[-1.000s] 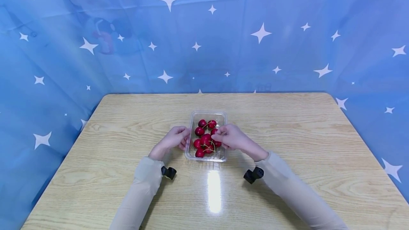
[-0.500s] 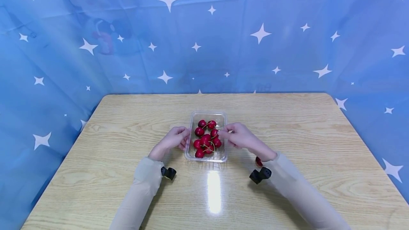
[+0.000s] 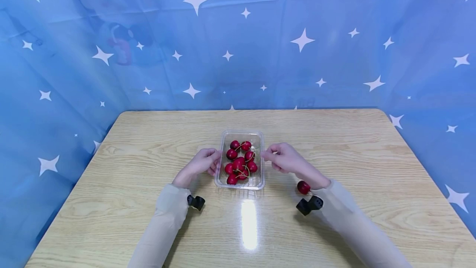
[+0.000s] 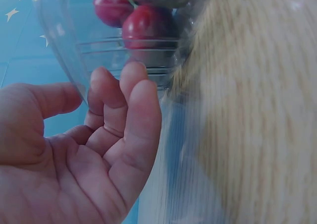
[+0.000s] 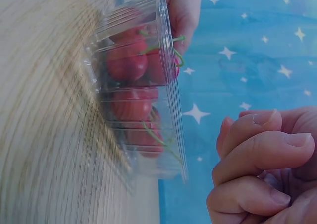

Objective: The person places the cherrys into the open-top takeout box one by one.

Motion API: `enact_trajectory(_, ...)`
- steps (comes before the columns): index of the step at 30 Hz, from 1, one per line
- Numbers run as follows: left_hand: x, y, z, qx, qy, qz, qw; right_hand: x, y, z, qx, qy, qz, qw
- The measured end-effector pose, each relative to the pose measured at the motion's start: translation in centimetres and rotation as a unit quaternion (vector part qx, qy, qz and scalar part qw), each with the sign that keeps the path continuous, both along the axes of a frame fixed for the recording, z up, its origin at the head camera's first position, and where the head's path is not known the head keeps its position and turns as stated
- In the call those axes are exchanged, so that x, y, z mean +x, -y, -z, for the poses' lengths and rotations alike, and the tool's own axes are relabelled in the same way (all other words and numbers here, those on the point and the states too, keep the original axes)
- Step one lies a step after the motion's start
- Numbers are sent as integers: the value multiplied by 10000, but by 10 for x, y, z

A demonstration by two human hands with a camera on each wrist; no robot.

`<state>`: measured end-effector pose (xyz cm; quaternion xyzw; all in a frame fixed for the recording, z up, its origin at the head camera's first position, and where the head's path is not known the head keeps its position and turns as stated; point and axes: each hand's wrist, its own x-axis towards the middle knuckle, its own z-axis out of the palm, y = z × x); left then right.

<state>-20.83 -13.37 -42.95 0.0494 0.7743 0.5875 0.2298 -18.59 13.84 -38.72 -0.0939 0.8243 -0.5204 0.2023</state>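
Both hands flank a clear tray of cherries on a wooden table.

Left hand (image 3: 202,163) rests against the tray (image 3: 241,185) on its left side, its curled fingers (image 4: 130,105) touching the clear wall (in the left wrist view the thumb lies along the wall too), so it steadies the tray rather than lifting it. Right hand (image 3: 285,159) hovers just to the right of the tray, apart from its rim, with fingers (image 5: 257,152) loosely curled and nothing visible between them. Cherries (image 3: 239,161) lie heaped inside the tray, red with thin green stems. One loose cherry (image 3: 303,187) sits on the table (image 3: 357,156) to the right of the tray and nearer the person, just beside the right wrist.
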Motion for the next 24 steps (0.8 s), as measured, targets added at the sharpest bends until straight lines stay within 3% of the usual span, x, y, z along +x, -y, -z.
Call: enact_trajectory(24, 0, 0, 0, -3, -18, -24, 10000, 4, -30, -5, -17, 231, 269, 9994)
